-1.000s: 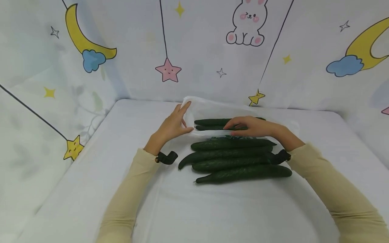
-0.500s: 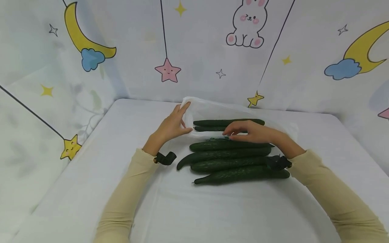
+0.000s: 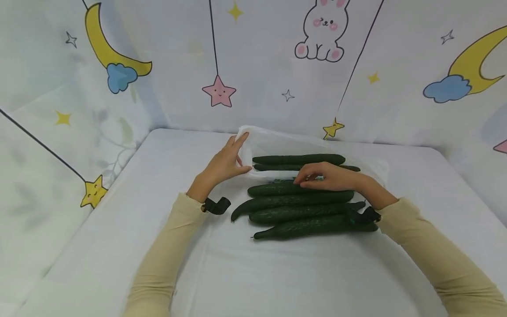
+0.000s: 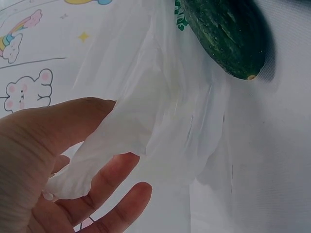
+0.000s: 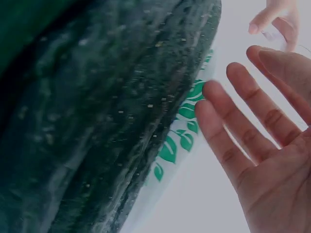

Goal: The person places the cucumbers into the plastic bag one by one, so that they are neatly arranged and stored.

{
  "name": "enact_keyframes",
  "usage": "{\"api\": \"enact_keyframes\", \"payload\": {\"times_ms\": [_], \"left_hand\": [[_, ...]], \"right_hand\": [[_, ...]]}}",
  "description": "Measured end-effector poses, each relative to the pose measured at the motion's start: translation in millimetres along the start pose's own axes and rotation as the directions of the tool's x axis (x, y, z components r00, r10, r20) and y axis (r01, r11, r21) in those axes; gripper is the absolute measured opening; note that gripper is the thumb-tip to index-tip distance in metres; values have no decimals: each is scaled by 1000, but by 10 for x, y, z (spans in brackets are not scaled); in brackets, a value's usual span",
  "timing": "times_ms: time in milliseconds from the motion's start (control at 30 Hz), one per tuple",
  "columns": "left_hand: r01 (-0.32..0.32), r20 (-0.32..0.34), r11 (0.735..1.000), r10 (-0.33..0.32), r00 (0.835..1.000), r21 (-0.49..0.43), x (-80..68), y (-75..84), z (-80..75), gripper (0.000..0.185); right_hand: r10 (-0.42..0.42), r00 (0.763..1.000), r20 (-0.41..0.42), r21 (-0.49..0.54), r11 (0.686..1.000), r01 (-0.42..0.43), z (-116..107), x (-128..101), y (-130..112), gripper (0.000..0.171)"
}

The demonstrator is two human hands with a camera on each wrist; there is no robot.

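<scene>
My left hand (image 3: 223,165) is at the left end of a thin white plastic bag (image 3: 273,141). Its thumb and fingers are spread wide, propping the bag's mouth apart; in the left wrist view the film (image 4: 141,107) runs between them. Two dark green cucumbers (image 3: 297,159) lie inside the bag. Just in front of the bag's mouth, my right hand (image 3: 330,175) hovers over the farthest loose cucumber (image 3: 273,189), fingers loosely bent and holding nothing. In the right wrist view, its fingers (image 5: 262,104) lie beside a cucumber (image 5: 121,107), apart from its skin.
Several cucumbers lie side by side on the white tablecloth, the nearest cucumber (image 3: 305,228) toward me. Green leaf print (image 5: 187,111) marks the bag. Behind the table (image 3: 190,145) stands a white backdrop (image 3: 261,53) with cartoon figures.
My right hand has drawn back out of the bag's mouth toward me, uncovering the two cucumbers inside. The left hand has stayed in place at the bag.
</scene>
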State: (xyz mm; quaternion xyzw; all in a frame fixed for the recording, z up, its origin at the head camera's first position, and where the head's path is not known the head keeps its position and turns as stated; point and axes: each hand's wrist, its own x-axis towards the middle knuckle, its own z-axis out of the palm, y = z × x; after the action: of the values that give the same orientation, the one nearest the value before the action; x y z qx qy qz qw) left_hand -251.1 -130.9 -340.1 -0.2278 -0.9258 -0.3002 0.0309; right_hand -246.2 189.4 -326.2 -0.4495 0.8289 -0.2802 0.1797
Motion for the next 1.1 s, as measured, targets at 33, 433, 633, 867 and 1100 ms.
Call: {"api": "enact_keyframes", "payload": {"times_ms": [33, 433, 633, 867, 1100], "left_hand": [[2, 2, 1000, -2, 1000, 1, 1, -2, -3, 91], [4, 6, 1000, -4, 1000, -4, -5, -2, 12, 92], [-3, 2, 1000, 3, 1000, 5, -8, 1, 8, 91], [-7, -1, 1000, 7, 1000, 3, -5, 6, -15, 91], [-5, 2, 1000, 5, 1000, -7, -8, -4, 13, 91]], "right_hand": [[0, 1000, 3, -7, 1000, 0, 7, 3, 12, 24], [148, 987, 64, -49, 988, -145, 62, -15, 72, 41], [247, 962, 120, -108, 966, -235, 78, -2, 83, 48], [258, 957, 131, -127, 962, -242, 77, 55, 97, 49], [296, 946, 135, -183, 945, -270, 103, 124, 132, 50]]}}
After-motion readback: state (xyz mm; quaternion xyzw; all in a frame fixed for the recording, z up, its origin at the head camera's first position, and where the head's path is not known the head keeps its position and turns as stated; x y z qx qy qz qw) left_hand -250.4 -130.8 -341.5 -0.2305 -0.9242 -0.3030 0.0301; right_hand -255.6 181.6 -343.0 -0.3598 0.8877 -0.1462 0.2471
